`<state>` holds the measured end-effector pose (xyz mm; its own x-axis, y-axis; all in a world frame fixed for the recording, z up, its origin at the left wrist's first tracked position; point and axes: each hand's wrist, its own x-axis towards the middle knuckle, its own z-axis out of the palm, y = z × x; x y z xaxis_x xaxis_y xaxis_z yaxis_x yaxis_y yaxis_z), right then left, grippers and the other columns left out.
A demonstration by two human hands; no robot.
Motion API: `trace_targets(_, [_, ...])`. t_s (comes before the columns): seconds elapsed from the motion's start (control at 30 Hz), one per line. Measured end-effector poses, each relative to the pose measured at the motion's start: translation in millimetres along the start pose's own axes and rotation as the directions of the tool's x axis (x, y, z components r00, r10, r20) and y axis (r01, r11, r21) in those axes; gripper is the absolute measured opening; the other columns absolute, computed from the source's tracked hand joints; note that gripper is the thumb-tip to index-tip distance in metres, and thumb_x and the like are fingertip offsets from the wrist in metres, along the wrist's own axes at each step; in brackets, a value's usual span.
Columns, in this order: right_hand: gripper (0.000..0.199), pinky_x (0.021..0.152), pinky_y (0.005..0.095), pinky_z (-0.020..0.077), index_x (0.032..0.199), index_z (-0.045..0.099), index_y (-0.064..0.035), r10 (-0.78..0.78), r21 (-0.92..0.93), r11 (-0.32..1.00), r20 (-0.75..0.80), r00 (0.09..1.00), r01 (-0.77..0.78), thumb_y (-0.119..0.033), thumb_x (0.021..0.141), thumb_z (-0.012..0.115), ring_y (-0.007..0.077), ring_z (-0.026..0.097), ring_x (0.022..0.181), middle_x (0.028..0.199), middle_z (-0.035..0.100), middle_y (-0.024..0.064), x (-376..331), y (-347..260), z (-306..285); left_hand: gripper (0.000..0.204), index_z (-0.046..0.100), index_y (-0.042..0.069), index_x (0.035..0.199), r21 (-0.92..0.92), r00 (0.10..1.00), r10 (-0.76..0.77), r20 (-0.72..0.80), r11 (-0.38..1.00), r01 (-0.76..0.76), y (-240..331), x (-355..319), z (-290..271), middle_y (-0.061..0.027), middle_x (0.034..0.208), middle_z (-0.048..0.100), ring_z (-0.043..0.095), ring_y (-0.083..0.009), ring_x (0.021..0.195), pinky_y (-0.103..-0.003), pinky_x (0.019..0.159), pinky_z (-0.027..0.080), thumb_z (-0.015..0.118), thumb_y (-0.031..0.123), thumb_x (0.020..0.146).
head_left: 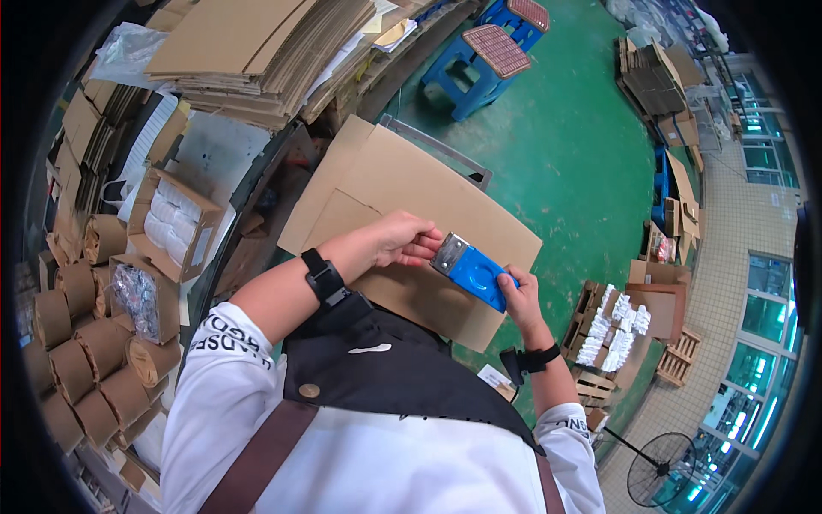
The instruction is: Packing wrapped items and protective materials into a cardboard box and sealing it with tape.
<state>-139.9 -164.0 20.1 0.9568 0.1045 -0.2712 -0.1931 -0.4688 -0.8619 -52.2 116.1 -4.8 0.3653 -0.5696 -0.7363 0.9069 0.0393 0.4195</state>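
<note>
A flat, wide tool with a blue handle and a riveted metal end is held in front of me. It looks like a scraper or a wide brush; I cannot tell which. My right hand is closed on the handle's lower right end, thumb on top. At the metal end, my left hand has its fingers curled together, tips at the metal's edge. Whether something small is between those fingers is hidden. Both hands are above a large brown cardboard sheet.
Stacked cardboard and an open box of white items stand left, above brown paper rolls. Blue stools are on the green floor ahead. White pieces lie on a pallet at right, with a fan nearer.
</note>
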Motion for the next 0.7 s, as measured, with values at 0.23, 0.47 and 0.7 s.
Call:
trace_targets(0.23, [0.041, 0.047, 0.0229, 0.0349, 0.072, 0.061, -0.0023, 0.121, 0.019, 0.992, 0.175, 0.977, -0.126, -0.039, 0.091, 0.062, 0.0042, 0.044, 0.053, 0.057, 0.048, -0.0042, 17, -34, 1, 0.015, 0.065, 0.007, 0.090, 0.102, 0.974, 0.184, -0.135, 0.980, -0.171, -24, 22, -4, -0.0005, 0.076, 0.062, 0.056, -0.0088, 0.065, -0.024, 0.054, 0.044, 0.063, 0.022, 0.091])
trace_targets(0.47, [0.060, 0.048, 0.0368, 0.0424, 0.066, 0.063, 0.0031, 0.141, -0.369, 0.926, 0.140, 0.980, -0.081, -0.052, 0.089, 0.056, 0.0205, 0.054, 0.048, 0.050, 0.051, 0.0098, 86, -126, 89, 0.012, 0.071, 0.003, 0.081, 0.392, 0.611, 0.594, -0.523, 0.804, -0.446, 22, -32, -178, -0.0033, 0.070, 0.066, 0.060, -0.0109, 0.061, -0.026, 0.058, 0.049, 0.067, 0.015, 0.084])
trace_targets(0.7, [0.067, 0.056, 0.0440, 0.0485, 0.066, 0.066, 0.0037, 0.063, -0.575, 0.818, 0.078, 0.995, -0.007, -0.058, 0.088, 0.052, 0.0358, 0.060, 0.054, 0.053, 0.057, 0.0200, 108, -148, 134, 0.034, 0.066, 0.002, 0.098, 0.845, 0.270, 0.808, -0.524, 0.534, 0.040, -77, 84, -230, -0.0085, 0.081, 0.066, 0.062, -0.0214, 0.076, -0.034, 0.071, 0.049, 0.060, 0.035, 0.091])
